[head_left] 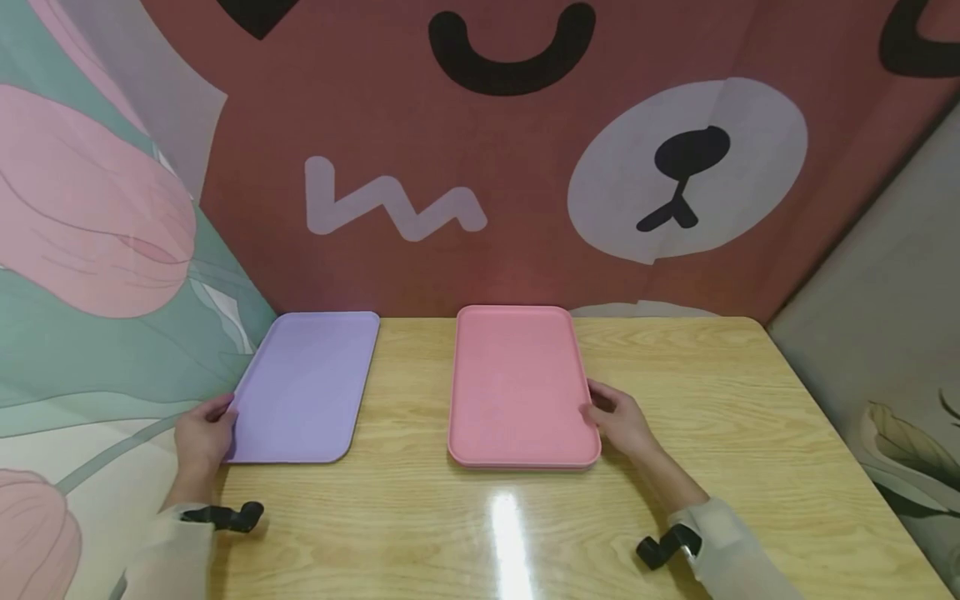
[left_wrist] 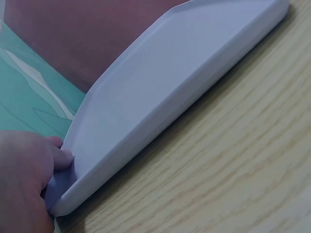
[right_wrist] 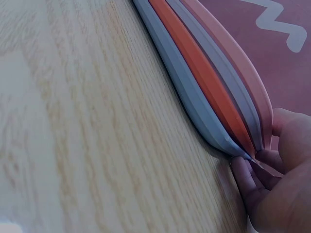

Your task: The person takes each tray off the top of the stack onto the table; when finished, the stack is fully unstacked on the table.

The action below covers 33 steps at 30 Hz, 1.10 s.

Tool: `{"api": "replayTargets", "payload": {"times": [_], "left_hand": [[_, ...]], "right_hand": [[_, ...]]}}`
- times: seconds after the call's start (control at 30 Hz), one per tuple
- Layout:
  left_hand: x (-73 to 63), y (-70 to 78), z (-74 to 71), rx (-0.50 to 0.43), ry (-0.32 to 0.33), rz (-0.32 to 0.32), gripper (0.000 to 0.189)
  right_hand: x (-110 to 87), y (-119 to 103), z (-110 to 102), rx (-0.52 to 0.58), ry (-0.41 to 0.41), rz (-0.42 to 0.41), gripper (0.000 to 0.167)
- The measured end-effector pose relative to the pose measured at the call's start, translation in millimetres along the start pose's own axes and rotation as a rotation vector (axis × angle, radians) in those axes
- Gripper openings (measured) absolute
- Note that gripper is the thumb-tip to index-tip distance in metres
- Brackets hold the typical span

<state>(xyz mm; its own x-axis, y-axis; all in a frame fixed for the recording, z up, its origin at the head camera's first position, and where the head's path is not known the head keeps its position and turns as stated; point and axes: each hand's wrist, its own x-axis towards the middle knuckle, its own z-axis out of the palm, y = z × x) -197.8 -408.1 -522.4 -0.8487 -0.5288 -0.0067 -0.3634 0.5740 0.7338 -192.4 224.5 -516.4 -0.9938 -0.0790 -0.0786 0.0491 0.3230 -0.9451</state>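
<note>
At the left side of the table lies a purple tray [head_left: 303,392]. My left hand [head_left: 204,435] grips its left edge near the front corner, thumb over the rim. In the left wrist view the same tray [left_wrist: 155,82] shows its raised wall close over the wood. A pink tray [head_left: 517,383] lies at the middle, on top of a stack. The right wrist view shows the layers under it: a greyish-lavender tray [right_wrist: 228,73], an orange tray [right_wrist: 204,77] and a light blue tray [right_wrist: 182,85] lowest. My right hand [head_left: 618,419] holds the stack's right edge, thumb on the pink rim, fingertips low at the side.
The wooden table [head_left: 697,383] ends at a patterned brown wall hanging [head_left: 525,167] behind it. A flowered curtain [head_left: 97,350] runs close along the left side. Light glares off the wood [head_left: 510,533] in front. Each wrist wears a black camera mount [head_left: 667,546].
</note>
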Motion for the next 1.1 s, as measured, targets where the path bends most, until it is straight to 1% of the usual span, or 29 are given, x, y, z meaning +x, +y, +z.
{"api": "replayTargets", "payload": {"times": [0.07,0.13,0.2,0.37,0.5,0.6,0.77,0.9,1.03,1.1], "left_hand": [[-1.0,-0.1,0.4,0.004,0.007,0.004,0.038],[-2.5,0.9,0.3,0.008,0.007,0.009,0.038],[-3.5,1.7,0.2,0.017,0.009,0.016,0.037],[-5.2,4.1,-0.8,0.014,-0.027,-0.007,0.041],[-6.0,6.3,-1.6,-0.015,-0.055,-0.032,0.044],[-6.6,7.0,-1.9,-0.023,-0.051,-0.027,0.044],[-8.8,8.1,-3.6,-0.024,-0.024,-0.014,0.046],[-12.3,15.8,-9.0,-0.038,0.015,0.047,0.045],[-18.3,31.9,-14.0,-0.058,0.058,0.130,0.042],[-22.4,41.2,-14.3,-0.083,0.063,0.164,0.041]], "right_hand": [[0.1,0,1,-0.003,0.003,0.003,0.055],[2.8,9,2,-0.005,0.013,-0.004,0.055],[2.9,10,2,-0.001,0.019,-0.005,0.055],[4.0,11,4,0.004,0.025,-0.009,0.054],[4.4,11,5,-0.001,0.030,-0.007,0.053],[3.8,10,5,0.010,0.030,-0.012,0.053],[2.6,9,4,0.010,0.020,-0.022,0.054],[3.0,8,4,0.000,0.023,-0.021,0.054],[3.1,8,3,0.003,0.034,-0.021,0.053],[2.6,8,2,-0.001,0.033,-0.027,0.053]]}}
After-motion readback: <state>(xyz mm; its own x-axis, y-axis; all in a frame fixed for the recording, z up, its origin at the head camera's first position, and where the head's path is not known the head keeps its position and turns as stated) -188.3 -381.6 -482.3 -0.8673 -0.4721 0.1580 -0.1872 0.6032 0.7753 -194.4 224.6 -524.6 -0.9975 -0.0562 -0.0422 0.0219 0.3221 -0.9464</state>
